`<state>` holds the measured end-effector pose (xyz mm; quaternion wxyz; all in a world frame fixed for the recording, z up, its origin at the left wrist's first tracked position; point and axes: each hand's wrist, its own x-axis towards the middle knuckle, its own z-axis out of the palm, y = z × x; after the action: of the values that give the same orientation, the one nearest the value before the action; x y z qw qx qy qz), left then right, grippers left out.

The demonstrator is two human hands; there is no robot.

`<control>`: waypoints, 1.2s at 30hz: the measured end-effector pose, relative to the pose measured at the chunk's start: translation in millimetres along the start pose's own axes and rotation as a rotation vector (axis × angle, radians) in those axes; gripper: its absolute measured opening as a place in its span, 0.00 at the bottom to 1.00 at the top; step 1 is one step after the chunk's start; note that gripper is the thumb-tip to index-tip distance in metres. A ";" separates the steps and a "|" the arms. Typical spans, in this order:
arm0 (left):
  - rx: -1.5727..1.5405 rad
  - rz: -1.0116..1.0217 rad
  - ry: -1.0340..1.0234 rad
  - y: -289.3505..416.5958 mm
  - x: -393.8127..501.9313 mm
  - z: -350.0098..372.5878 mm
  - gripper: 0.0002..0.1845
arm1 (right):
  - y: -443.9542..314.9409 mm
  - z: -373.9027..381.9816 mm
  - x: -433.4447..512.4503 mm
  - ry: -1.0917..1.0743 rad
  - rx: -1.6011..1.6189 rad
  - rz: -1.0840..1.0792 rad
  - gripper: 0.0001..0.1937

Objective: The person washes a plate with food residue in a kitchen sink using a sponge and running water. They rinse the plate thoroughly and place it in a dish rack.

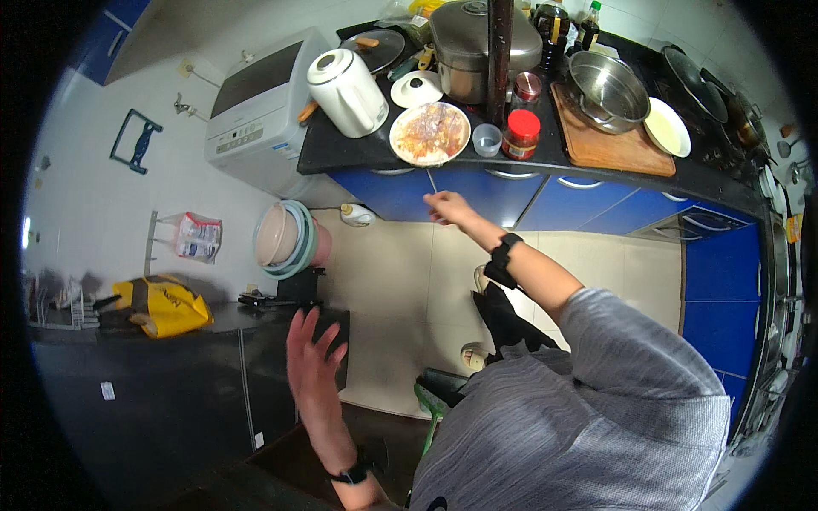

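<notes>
My right hand [449, 209] is in front of the blue cabinets, just below the counter edge, its fingers pinched on what looks like a thin, light utensil [432, 183] pointing up towards a plate. That round white plate [430, 133] holds food in red and yellow tones and sits at the counter's front edge. Beside it stand a small clear plastic cup [487, 140] and a red-lidded jar [521, 134]. A white lid with a black knob [416, 89] lies behind the plate. My left hand [316, 367], blurred, is raised at the lower left with fingers spread and nothing in it.
On the black counter stand a white kettle [348, 92], a large metal pot [486, 38], and a steel pot [607, 89] on a wooden board [594, 147]. Stacked basins [287, 239] are by the left wall. A yellow bag [163, 305] lies on the dark worktop.
</notes>
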<state>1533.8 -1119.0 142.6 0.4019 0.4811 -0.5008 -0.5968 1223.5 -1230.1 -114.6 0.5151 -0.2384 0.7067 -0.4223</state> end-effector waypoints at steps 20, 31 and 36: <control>0.018 -0.453 -0.191 -173.6 346.1 141.5 0.31 | -24.6 -55.0 78.9 0.169 0.512 -0.027 0.14; -0.468 -0.535 -0.547 -92.4 343.5 135.0 0.30 | -84.3 -78.4 -47.9 0.037 0.322 -0.184 0.14; -0.390 -0.512 -0.624 -71.1 310.4 147.0 0.32 | -94.0 -79.6 -89.5 0.178 0.780 -0.024 0.31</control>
<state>1323.9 -1374.0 24.4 0.1541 0.3021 -0.3409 -0.8768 1172.1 -1182.8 20.7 0.4988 0.0043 0.5323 -0.6840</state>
